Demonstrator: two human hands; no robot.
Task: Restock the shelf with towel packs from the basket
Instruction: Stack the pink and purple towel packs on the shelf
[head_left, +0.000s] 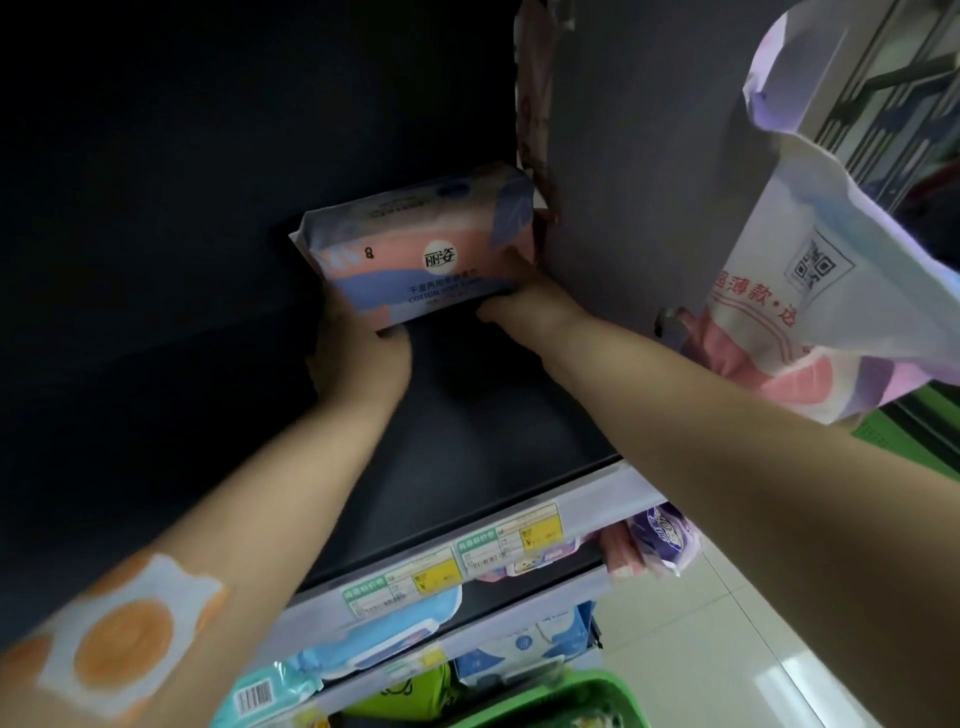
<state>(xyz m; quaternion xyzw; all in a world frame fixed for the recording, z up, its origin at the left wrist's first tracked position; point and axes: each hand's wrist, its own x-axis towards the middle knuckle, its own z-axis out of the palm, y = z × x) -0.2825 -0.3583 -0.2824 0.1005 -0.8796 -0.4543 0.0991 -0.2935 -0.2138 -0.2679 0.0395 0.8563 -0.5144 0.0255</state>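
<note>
A pink, blue and white towel pack (415, 244) sits deep on the dark shelf (467, 426), its right end close to the grey side panel. My left hand (358, 348) grips its lower left corner from below. My right hand (530, 301) holds its lower right edge, thumb on the front and fingers under it. Both forearms reach into the shelf bay. The green basket (561, 701) shows at the bottom edge, its contents mostly out of view.
A grey side panel (639, 182) bounds the shelf on the right. A white and pink hanging pack (826, 291) dangles close to my right forearm. Price labels (467, 556) line the shelf front. Blue and purple packs fill the lower shelves (384, 639).
</note>
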